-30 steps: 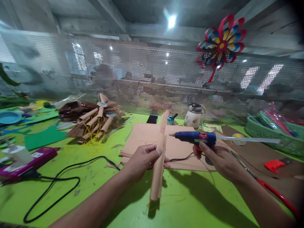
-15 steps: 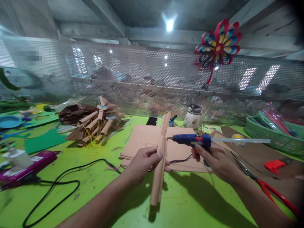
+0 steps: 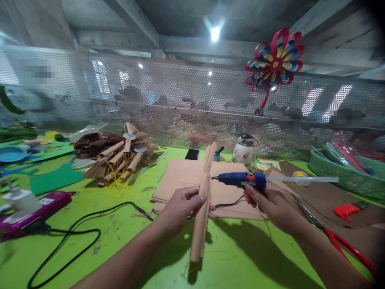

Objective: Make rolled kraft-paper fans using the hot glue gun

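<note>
My left hand [image 3: 188,206] is closed round a rolled brown paper bundle [image 3: 198,237], tilted so that its pleated, fanned end points away from me. In my right hand [image 3: 275,200] is a blue hot glue gun [image 3: 242,179] with a clear glue stick [image 3: 303,179] jutting from its back. The gun's nozzle is close to the right side of the paper bundle, just above my left fingers; whether it touches cannot be made out. Behind the bundle lies a stack of brown paper sheets [image 3: 171,174] on the green table [image 3: 120,257].
At left are a purple power strip [image 3: 57,202], its black cable and a pile of finished-looking pleated paper pieces [image 3: 126,150]. Red-handled scissors [image 3: 338,241], a red cutter [image 3: 347,210] and a green basket [image 3: 337,172] lie at right. A jar [image 3: 243,150] stands behind.
The glue gun has shifted very slightly left and down beside the paper bundle. My left hand keeps the same hold.
</note>
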`<state>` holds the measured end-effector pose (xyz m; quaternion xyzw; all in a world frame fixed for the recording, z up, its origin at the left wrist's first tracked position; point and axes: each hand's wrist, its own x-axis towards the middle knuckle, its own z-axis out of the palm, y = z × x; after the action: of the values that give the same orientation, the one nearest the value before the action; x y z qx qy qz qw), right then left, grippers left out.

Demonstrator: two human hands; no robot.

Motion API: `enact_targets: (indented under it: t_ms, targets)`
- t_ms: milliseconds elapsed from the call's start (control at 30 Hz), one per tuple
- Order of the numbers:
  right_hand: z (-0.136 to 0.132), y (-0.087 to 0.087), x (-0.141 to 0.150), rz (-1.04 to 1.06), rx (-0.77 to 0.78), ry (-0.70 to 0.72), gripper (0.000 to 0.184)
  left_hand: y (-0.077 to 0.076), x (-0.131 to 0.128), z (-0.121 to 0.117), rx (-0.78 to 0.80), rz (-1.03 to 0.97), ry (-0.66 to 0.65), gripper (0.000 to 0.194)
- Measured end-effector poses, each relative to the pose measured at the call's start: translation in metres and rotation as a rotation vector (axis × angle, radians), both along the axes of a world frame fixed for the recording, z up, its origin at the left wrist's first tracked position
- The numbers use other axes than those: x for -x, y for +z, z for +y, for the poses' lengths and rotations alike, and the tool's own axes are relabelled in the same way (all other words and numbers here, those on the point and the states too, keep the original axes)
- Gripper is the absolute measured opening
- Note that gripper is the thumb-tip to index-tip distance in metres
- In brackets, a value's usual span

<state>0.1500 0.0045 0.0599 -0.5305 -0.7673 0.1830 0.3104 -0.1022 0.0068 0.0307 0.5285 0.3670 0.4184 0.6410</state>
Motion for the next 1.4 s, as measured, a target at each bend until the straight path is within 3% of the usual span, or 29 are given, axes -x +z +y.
enact_targets:
  t_ms: [400, 700, 1400]
  targets:
    - [-0.001, 0.005, 0.0, 0.125, 0.038, 0.102, 0.051, -0.001, 0.001, 0.0, -0.027, 0.005, -0.001, 0.026]
    - [0.008, -0.004, 0.001, 0.159, 0.042, 0.09, 0.052, 0.002, -0.001, -0.002, 0.026, -0.036, -0.005, 0.027]
    - [0.01, -0.001, -0.003, 0.291, 0.11, 0.12, 0.052, 0.003, 0.001, -0.002, 0.068, -0.12, -0.053, 0.024]
